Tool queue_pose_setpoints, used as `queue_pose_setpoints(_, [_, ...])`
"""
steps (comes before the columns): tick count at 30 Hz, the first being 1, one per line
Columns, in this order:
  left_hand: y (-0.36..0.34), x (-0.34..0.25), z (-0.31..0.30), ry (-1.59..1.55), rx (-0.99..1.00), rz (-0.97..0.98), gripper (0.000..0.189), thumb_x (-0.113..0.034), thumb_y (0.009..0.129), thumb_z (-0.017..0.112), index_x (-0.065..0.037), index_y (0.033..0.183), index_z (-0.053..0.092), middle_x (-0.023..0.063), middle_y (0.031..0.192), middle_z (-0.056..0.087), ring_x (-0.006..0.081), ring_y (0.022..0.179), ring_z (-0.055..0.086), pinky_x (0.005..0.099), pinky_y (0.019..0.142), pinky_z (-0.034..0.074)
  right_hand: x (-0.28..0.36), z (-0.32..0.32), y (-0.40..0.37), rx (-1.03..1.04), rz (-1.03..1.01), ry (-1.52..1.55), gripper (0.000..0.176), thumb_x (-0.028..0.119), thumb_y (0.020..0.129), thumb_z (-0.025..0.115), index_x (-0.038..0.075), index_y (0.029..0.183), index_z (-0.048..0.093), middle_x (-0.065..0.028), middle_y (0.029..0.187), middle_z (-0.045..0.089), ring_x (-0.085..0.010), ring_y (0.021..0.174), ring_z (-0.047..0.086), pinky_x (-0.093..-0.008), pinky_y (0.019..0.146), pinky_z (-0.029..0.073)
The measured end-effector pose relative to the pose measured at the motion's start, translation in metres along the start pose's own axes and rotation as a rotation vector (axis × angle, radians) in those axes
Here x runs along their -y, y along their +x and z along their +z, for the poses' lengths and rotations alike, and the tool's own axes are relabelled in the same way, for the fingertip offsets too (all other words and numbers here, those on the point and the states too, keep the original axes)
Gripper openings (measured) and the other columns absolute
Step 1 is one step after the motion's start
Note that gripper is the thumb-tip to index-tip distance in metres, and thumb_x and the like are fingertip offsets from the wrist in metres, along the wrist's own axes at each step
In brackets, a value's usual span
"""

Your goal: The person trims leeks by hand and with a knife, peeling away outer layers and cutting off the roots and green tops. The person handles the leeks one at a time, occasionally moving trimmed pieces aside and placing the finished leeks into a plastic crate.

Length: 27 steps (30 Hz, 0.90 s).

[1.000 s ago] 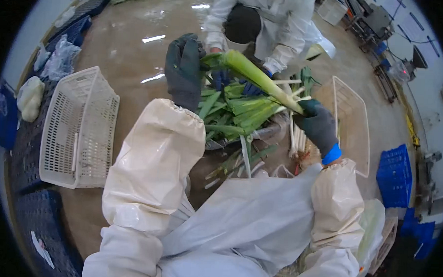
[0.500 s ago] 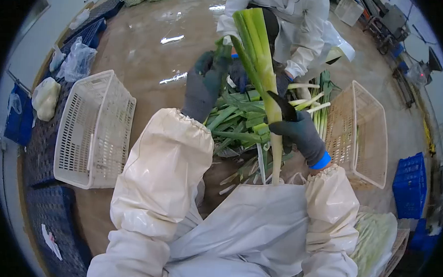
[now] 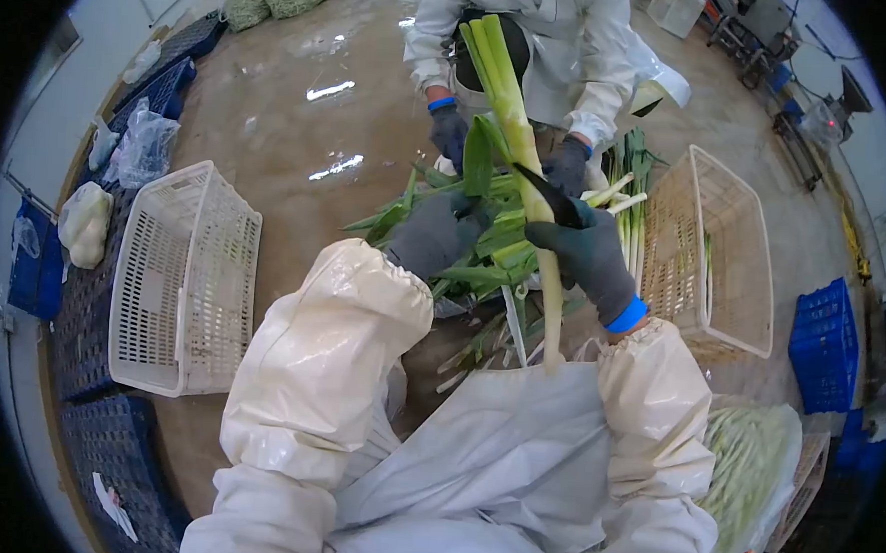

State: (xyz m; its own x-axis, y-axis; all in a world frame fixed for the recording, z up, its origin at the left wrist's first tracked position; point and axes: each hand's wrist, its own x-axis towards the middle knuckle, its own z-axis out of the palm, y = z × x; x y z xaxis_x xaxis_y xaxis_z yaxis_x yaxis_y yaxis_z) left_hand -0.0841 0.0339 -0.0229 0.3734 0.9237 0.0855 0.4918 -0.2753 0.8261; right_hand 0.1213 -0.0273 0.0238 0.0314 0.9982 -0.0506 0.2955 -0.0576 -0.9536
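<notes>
My right hand point(image 3: 594, 256), in a grey glove, is closed round the pale lower stalk of a leek point(image 3: 512, 120) and a knife with a dark curved blade point(image 3: 547, 195). The leek stands tilted, leaves up, its white end near my apron. A green leek leaf point(image 3: 479, 158) bends down from the stalk towards my left hand point(image 3: 433, 236). That hand's gloved fingers are curled at the leaf's lower end, partly hidden. Beneath both hands lies a heap of green leek leaves point(image 3: 500, 244).
A co-worker point(image 3: 535, 51) in white, with gloved hands, faces me across the heap. White crates stand left point(image 3: 187, 283) and right point(image 3: 710, 250). Several leeks point(image 3: 632, 201) lie beside the right crate. A bagged pale-green bundle point(image 3: 748, 473) sits at lower right; dark pallets point(image 3: 118, 460) line the left.
My left hand has come down from the leek's upper leaves, bringing a leaf down from the stalk. The leek has shifted slightly left. The co-worker's hands show more clearly.
</notes>
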Motion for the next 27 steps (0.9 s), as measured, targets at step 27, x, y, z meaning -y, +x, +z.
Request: queue_pose_setpoints(27, [0.008,-0.023,0.001,-1.217,-0.146,-0.102,0.035,-0.033,0.094,0.057,-0.002,0.110,0.058,0.0093,0.096,0.065,0.0191,0.082,0.066,0.0308,0.066,0.055,0.006,0.028,-0.001,-0.086,-0.178,0.138,0.042,0.016,0.076,0.079,-0.002,0.110,0.063,-0.0044,0.086,0.066,-0.0082,0.072,0.060,-0.0232,0.062,0.050])
